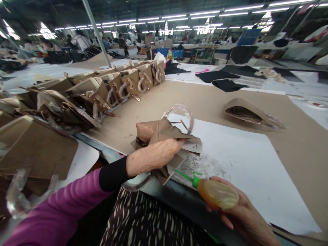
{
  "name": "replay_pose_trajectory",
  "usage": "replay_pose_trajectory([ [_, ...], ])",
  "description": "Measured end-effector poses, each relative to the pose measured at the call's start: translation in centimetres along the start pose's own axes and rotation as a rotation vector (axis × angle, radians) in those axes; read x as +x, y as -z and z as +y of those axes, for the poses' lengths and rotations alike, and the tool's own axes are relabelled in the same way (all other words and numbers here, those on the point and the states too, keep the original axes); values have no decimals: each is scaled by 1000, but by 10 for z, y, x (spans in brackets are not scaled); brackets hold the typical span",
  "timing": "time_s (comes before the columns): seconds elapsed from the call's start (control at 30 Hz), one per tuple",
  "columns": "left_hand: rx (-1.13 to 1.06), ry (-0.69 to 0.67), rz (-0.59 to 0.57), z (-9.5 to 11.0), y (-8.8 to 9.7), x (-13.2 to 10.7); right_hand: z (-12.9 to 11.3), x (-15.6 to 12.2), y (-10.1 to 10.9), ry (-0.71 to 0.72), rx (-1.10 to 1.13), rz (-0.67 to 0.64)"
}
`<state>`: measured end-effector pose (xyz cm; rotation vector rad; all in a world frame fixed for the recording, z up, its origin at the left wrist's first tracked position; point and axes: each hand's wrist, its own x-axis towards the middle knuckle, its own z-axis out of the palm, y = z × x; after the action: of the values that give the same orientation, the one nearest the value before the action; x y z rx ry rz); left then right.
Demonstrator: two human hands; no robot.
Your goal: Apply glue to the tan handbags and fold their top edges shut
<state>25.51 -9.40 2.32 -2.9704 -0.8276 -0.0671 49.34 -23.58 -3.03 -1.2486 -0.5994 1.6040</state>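
Note:
My left hand point(153, 155) grips a tan handbag point(164, 135) with a plastic-wrapped handle, holding it down at the near edge of the table on a white paper sheet point(238, 160). My right hand point(243, 215) holds a yellowish glue bottle point(217, 193) with a green nozzle that points left toward the bag's lower edge. Glue smears mark the paper beside the bag.
A row of several finished tan handbags point(123, 85) runs along the left of the brown table. Another bag point(248, 112) lies flat at the right. Flat brown pieces point(36, 147) are stacked near left. Black fabric pieces point(222, 78) and other workers are farther back.

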Motion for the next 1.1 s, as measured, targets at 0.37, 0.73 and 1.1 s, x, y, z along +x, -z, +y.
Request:
replay_pose_trajectory([
  [0.37, -47, -21, 22, -2, -4, -3, 10, -9, -8, -47, 39, -66],
  [0.73, -71, -20, 13, 0, 5, 0, 21, -8, -5, -18, -90, -118],
  [1.1, -114, 9, -19, -1, 10, 5, 30, -29, -19, -88, 154, -76],
])
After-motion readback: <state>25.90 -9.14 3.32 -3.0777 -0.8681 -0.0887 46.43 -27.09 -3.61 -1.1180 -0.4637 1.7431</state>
